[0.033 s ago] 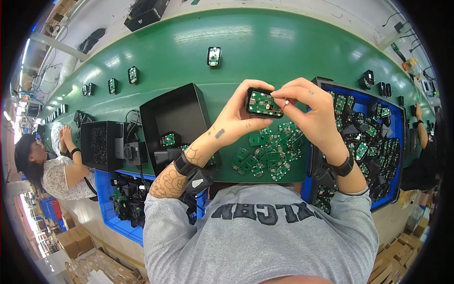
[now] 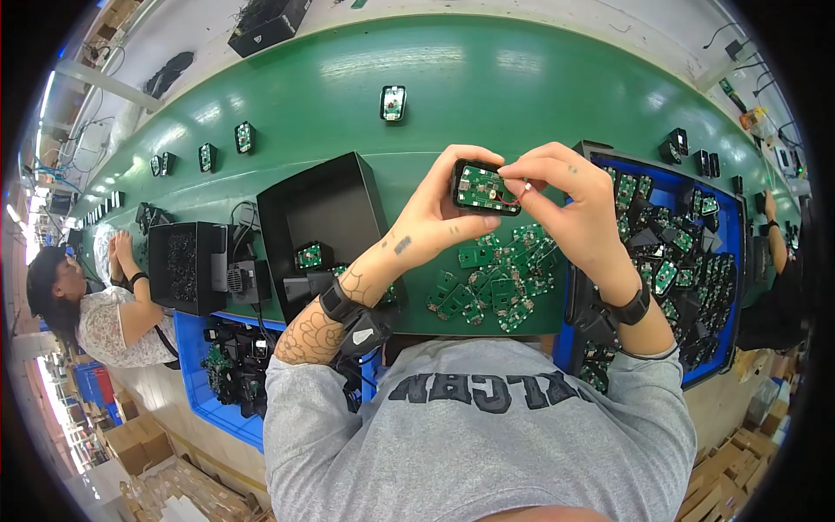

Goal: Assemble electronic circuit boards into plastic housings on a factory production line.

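A deep black rectangular box (image 2: 320,204) stands at the green surface's (image 2: 487,96) near edge. Above the surface, the fingers of your left hand (image 2: 428,210) grip a black rectangular casing (image 2: 478,210) with a green circuit board (image 2: 474,184) inside; loose green circuit boards (image 2: 504,291) lie toward the near edge. Your right hand (image 2: 576,198) pinches a thin red wire's (image 2: 511,203) small white end (image 2: 528,186) between its fingers, beside a blue plastic bin (image 2: 564,348).

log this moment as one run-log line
left hand: holding black-cased green board | right hand: pinching red wire | loose green boards: piled on green table
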`<state>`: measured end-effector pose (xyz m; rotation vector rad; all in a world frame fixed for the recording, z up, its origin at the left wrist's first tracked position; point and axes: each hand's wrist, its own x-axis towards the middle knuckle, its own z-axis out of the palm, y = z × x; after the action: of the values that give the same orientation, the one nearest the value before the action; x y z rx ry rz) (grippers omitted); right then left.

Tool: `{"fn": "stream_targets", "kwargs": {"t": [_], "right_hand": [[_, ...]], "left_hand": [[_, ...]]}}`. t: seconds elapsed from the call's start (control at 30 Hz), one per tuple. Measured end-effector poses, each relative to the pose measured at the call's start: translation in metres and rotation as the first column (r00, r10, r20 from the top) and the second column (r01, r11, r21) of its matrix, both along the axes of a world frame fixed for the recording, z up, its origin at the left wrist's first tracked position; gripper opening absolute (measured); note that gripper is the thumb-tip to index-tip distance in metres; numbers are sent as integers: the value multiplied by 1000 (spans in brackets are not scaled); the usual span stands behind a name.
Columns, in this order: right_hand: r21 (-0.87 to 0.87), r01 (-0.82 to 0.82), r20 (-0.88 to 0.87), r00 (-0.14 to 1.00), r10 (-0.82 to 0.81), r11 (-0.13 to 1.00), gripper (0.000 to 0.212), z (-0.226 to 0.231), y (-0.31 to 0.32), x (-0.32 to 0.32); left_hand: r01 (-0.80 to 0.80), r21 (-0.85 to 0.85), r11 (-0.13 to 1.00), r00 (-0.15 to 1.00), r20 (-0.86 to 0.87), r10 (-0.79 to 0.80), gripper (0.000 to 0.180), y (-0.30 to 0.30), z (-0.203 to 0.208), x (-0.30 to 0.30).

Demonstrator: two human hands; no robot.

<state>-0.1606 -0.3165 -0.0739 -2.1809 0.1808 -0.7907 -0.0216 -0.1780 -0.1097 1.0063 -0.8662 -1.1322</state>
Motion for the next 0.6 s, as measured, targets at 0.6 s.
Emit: {"fn": "stream_targets", "kwargs": {"t": [0.6], "right_hand": [[730, -74, -196, 930, 312, 679, 36, -28, -8, 12]], "left_hand": [[-198, 98, 975, 979, -27, 201, 62, -3, -4, 4]]}}
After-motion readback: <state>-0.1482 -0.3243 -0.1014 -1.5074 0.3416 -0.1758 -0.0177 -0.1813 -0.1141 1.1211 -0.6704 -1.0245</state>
